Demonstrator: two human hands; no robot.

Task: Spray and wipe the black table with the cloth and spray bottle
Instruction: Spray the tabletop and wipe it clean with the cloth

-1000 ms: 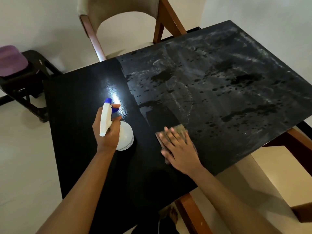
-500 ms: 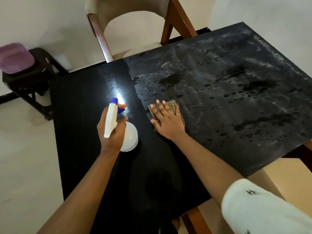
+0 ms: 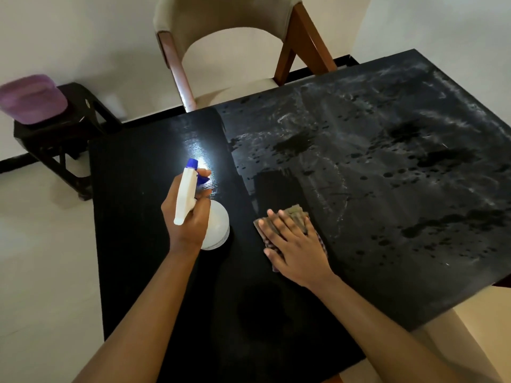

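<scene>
The black table fills the middle of the view; its left part is dark and plain, its right part is covered in whitish smears and dark wet spots. My left hand grips a white spray bottle with a blue nozzle, held just above the table's left half. My right hand lies flat, fingers spread, pressing a brownish cloth onto the table at the border of the smeared area. Most of the cloth is hidden under the hand.
A beige chair with wooden legs stands at the table's far side. A dark stool carrying a purple cushion sits at the left by the wall. Pale floor surrounds the table.
My right hand slid the cloth away from me, then back toward me, leaving a dark wiped strip in the smears. The left hand with the bottle stayed put.
</scene>
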